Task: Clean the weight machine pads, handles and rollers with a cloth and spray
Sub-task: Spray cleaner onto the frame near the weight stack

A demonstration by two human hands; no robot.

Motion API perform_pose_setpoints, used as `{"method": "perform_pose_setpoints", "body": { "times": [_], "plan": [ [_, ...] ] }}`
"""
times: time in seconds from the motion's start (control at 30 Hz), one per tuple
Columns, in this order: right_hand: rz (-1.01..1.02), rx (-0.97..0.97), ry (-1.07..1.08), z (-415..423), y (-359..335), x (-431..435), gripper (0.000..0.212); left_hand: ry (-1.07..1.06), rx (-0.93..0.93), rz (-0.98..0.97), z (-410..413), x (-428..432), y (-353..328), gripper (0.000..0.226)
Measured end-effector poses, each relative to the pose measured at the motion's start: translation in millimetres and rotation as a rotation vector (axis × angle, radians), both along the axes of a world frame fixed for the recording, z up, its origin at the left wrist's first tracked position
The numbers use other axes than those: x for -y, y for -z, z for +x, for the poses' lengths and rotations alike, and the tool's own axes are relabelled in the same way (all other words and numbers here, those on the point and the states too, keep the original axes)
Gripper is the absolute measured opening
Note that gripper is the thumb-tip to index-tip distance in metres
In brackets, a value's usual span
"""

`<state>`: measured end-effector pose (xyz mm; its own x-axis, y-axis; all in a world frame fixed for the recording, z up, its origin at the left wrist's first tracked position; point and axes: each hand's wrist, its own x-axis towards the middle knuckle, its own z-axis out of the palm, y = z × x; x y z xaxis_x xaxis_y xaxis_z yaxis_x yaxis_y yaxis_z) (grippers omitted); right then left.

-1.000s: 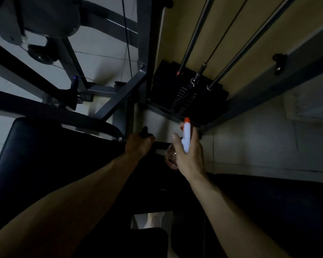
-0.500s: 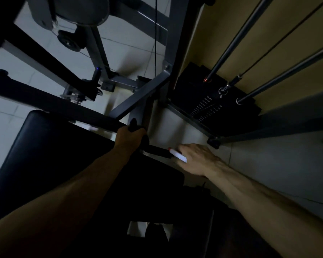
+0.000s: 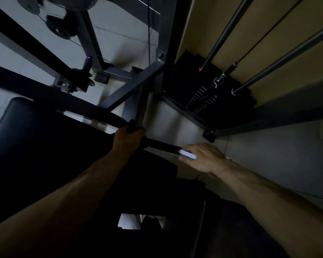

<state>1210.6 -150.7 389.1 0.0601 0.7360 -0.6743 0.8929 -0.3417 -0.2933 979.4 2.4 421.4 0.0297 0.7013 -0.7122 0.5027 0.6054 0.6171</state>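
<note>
Now tips the spray bottle (image 3: pixel 187 155) flat from upright, right hand (image 3: pixel 206 158) wrapped round it, nozzle beside the end of the handle (image 3: pixel 162 146). Keeps left hand (image 3: pixel 128 139) clenched on that handle; probably spraying next.

I can read no text, number or brand anywhere in this dim view. The closest thing is on the black weight stack (image 3: pixel 222 108) in the upper right of the frame. Two slanted columns of small pale marks run down the faces of its plates, one mark to a plate. They are too small and too dark for me to tell whether they are digits. Just right of centre, the spray bottle (image 3: pixel 187 155) turns only a plain white side and a red tip my way, and I can make out no lettering on it.
</note>
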Motion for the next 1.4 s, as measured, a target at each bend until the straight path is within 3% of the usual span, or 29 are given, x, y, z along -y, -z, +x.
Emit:
{"method": "perform_pose_setpoints", "body": {
  "times": [0.2,0.37,0.5,0.7,0.9,1.03,1.13,1.23,1.37,1.4],
  "plan": [
    [-0.123,0.063,0.141,17,-12,12,0.058,-0.015,0.079,-0.029,18,22,-1,0.016],
    [0.098,-0.079,0.248,-4,-50,-20,0.029,-0.061,0.079,0.0,12,4,-24,0.016],
    [0.364,-0.254,0.398,-32,-80,-77,0.028,-0.166,0.109,0.007,3,-33,-43,0.013],
    [0.58,-0.447,0.584,-79,-87,-170,0.021,-0.231,0.062,0.017,-22,-82,-61,0.019],
    [0.71,-0.483,0.6,-120,-79,-239,0.024,-0.276,0.056,-0.007,-48,-107,-56,0.019],
    [0.68,-0.477,0.552,-133,-73,-261,0.026,-0.295,0.07,0.004,-58,-108,-45,0.019],
    [0.676,-0.402,0.483,-135,-69,-271,0.029,-0.306,0.093,-0.032,-64,-106,-44,0.017],
    [0.611,-0.46,0.515,-131,-70,-270,0.032,-0.309,0.086,-0.038,-69,-104,-45,0.015],
    [0.559,-0.541,0.528,-123,-76,-254,0.079,-0.314,0.117,-0.113,-66,-98,-44,0.021],
    [0.573,-0.547,0.608,-122,-78,-246,0.08,-0.325,0.153,-0.143,-64,-96,-46,0.025]
  ]
}}
